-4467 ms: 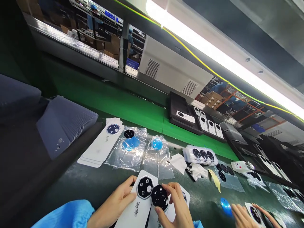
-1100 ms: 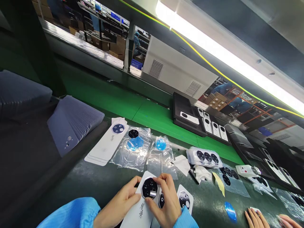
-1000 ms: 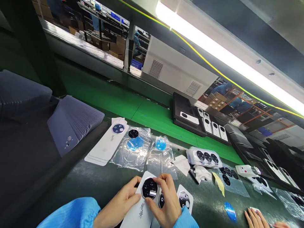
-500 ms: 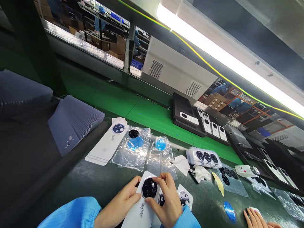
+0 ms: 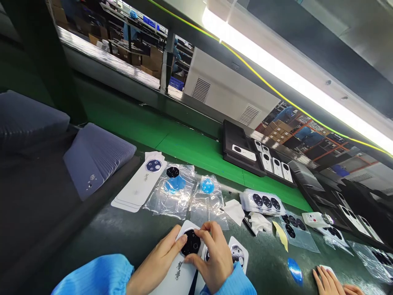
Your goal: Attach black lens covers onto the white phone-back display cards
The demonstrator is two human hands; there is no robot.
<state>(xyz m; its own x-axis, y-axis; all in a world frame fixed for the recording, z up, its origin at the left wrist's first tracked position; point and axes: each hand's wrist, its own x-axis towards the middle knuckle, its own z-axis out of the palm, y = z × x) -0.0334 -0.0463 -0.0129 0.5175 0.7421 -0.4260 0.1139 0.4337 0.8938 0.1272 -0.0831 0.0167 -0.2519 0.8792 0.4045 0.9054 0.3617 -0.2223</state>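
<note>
Under a lit tube lamp (image 5: 291, 73), a dark bench (image 5: 101, 233) bears white panels (image 5: 132, 189).

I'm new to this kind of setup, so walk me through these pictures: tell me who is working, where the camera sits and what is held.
There is no machine: a person works bare-handed. All the pictures come from one camera worn on the head, looking forward and down, so the blue sleeves enter from below. The left hand has its grip on a white panel; the right hand has its grip on a black disc at that panel's upper end. On the dark green worktop lie clear bags, a stack of white panels and a blue oval piece. The hand at the lower right is another person's.
</note>
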